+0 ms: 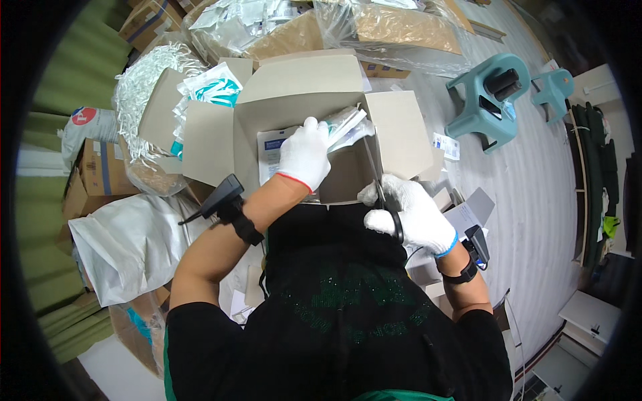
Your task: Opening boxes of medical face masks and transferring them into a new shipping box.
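Note:
An open cardboard box [301, 80] stands in front of me with its flaps spread. My left hand [305, 157], in a white glove with a red cuff, reaches over the box and is closed on a clear plastic packet [351, 127] with white and teal contents. Gloved in white with a blue cuff, my right hand [421, 215] grips black-handled scissors [400, 228] at the box's near right corner. Their blades point away from me, along the right inner wall. A printed white packet [270, 150] lies in the box, left of my left hand.
Shredded white paper [150, 93] fills a bag at far left, near a teal-and-white package [221, 87]. A white sack [130, 244] lies at left. Plastic-wrapped cartons [401, 30] stand behind the box. A teal stool [487, 100] holds a phone and dark objects at right.

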The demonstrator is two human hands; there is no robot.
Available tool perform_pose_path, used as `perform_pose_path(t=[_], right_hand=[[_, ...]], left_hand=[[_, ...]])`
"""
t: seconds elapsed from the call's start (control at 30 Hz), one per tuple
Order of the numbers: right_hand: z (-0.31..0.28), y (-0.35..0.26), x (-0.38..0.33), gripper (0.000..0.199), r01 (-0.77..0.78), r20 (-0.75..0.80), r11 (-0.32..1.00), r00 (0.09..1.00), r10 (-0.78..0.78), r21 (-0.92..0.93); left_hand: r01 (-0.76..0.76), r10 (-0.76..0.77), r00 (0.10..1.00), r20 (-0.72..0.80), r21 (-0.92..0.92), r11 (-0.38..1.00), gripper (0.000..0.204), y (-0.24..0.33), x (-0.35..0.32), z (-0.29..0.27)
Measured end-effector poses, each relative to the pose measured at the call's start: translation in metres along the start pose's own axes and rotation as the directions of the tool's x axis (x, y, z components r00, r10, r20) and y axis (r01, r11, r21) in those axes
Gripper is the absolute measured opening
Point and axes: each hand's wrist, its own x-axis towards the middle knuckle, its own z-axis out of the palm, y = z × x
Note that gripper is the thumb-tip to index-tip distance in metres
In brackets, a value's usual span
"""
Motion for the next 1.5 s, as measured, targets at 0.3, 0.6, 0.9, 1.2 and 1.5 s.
perform_pose_path(t=[0.3,0.6,0.9,1.2,1.5], right_hand=[[-0.005,-0.046,0.018,0.066,0.022,0.025,0.888,1.0,-0.012,-0.46],[-0.001,-0.041,0.044,0.046,-0.139,0.007,0.975,0.99,0.142,-0.171],[-0.009,-0.016,0.015,0.038,0.008,0.059,0.997,0.998,-0.004,-0.076],[-0.031,-0.013,0.013,0.041,0.208,-0.293,0.974,0.94,-0.175,0.086],[-0.023,-0.014,0.056,0.042,0.245,-0.496,0.951,0.86,-0.122,0.189]], left_hand=[[-0.004,0.117,0.919,-0.377,0.287,0.958,0.008,-0.004,-0.006,0.001],[-0.231,0.291,0.896,-0.336,0.207,0.951,0.011,-0.005,-0.02,-0.005],[-0.354,0.252,0.931,-0.264,-0.486,0.799,0.022,-0.028,-0.012,-0.04],[0.065,-0.264,0.961,0.083,-0.995,-0.073,0.021,-0.067,-0.015,-0.043],[0.096,0.045,0.994,0.096,-0.995,0.006,0.049,-0.015,0.021,-0.054]])
